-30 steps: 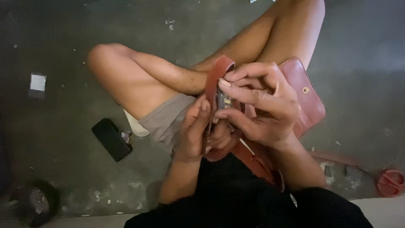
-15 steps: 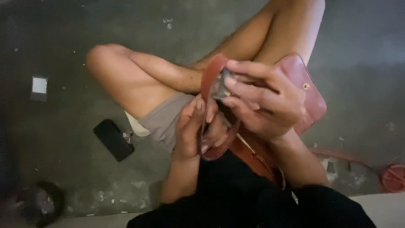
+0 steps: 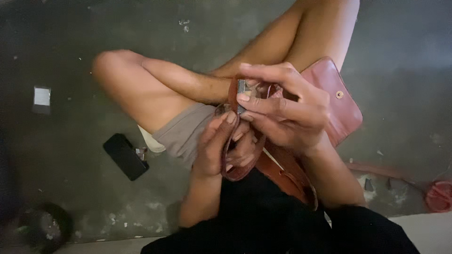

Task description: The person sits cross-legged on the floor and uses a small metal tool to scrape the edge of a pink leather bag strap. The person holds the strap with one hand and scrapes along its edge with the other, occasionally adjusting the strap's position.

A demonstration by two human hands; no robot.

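I sit cross-legged on a concrete floor with a reddish-brown leather bag (image 3: 340, 106) on my lap. Its brown strap (image 3: 245, 164) loops down between my hands. My right hand (image 3: 287, 110) pinches the strap's small metal buckle (image 3: 243, 87) between thumb and fingers. Just below it, my left hand (image 3: 221, 146) grips the strap loop, its fingers curled around the leather. Part of the strap is hidden behind both hands.
A black phone (image 3: 125, 156) lies on the floor left of my thigh, with a small metal piece beside it. A white scrap (image 3: 42, 96) is at far left, a dark round object (image 3: 44, 226) at bottom left, a red item (image 3: 440, 195) at right.
My right hand has shifted its fingers on the buckle and lifted it slightly. My left hand moved up a little along the strap. The bag stays on my lap.
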